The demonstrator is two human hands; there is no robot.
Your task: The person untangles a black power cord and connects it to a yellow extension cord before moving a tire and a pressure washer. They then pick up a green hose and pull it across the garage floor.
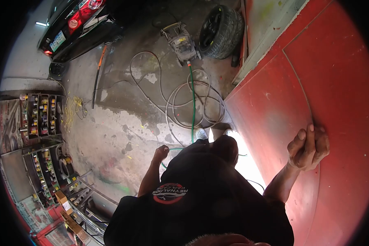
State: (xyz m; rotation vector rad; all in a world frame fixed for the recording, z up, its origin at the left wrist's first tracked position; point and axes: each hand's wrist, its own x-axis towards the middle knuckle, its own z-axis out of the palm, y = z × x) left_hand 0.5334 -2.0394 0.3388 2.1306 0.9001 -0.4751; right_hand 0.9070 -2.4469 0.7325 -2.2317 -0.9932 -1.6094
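Observation:
My left hand [162, 153] is closed in a loose fist at my side, above the concrete floor; a green hose [193, 98] shows right beside it and loops behind my wrist. What is inside the fist is hidden. On the other side my right hand [308, 148] is raised against a red metal panel [270, 96]. Its fingers are curled in, with the fingertips right at a long thin seam that runs down the panel. I cannot tell what these fingers grip.
Ahead stand a pressure washer [182, 46] with a coiled grey hose [168, 107] and a black tyre [221, 33]. A black car [80, 30] is at upper left, near an orange-and-black long-handled tool [98, 71]. Shelves of small containers [39, 115] and a metal frame [84, 201] line the left.

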